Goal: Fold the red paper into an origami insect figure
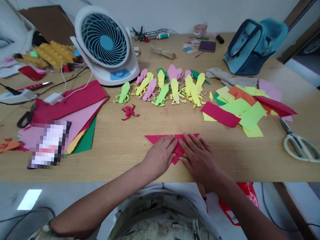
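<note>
A red sheet of paper (178, 150) folded into a triangle lies on the table near its front edge, its point towards me. My left hand (161, 153) rests on its left part, fingers lying over the paper. Across the right part, my right hand (198, 155) lies flat with fingers stretched and spread. Both hands press the paper against the table and partly cover it. Beyond them sits a small red folded-paper figure (129, 112). Behind it stand several yellow, green and pink folded-paper figures (161, 94).
Coloured paper pieces (238, 108) and scissors (300, 145) lie at right. On the left are stacked paper sheets (69, 97), a blurred-out phone-like object (50, 144), orange folded figures (5, 145) and a power strip (16, 96). A fan (105, 44) and blue bag (253, 46) stand behind.
</note>
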{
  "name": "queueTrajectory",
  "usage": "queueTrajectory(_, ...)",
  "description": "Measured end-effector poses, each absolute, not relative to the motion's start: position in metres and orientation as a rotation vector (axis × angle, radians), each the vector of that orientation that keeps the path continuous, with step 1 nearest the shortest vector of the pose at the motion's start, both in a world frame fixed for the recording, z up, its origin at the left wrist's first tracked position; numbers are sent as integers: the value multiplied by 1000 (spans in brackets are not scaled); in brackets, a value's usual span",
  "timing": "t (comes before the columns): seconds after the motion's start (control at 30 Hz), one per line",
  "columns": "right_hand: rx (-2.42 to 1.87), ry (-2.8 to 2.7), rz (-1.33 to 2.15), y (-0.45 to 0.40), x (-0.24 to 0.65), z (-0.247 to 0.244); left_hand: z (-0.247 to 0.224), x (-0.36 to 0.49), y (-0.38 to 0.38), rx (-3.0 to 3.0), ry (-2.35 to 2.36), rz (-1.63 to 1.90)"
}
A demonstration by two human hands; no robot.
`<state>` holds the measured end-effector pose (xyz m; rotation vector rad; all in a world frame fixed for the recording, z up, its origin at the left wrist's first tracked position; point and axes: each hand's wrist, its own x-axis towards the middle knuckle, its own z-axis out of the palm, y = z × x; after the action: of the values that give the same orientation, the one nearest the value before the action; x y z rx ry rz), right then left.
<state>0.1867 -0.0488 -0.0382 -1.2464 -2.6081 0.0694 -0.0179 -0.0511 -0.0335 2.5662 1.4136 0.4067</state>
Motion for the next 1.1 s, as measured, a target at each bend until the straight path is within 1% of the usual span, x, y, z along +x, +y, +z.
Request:
queueTrajectory(0.2,-1415,-2529,63,-50,184,-38,-23,-5,-59,2485,1497,417)
queueTrajectory(0.33,-1474,-2474,112,-45,181,-33,-28,-1,-64,2488,1536,274)
queueTrajectory(0.4,-1429,-2446,128,-42,177,-30,-29,-1,-66,2500,1505,201)
queueTrajectory(0.53,-1199,-2514,241,-39,165,-30,-29,-3,-66,2495,1471,127)
queueTrajectory(0.67,-1134,-2567,319,-34,164,-39,-27,-3,-67,2497,1499,109)
queueTrajectory(0.87,-1281,-2542,215,-26,175,-45,-24,0,-66,2506,1545,32)
queueTrajectory(1.1,-1286,-2571,148,-26,175,-44,-15,-10,-81,2536,1483,-85)
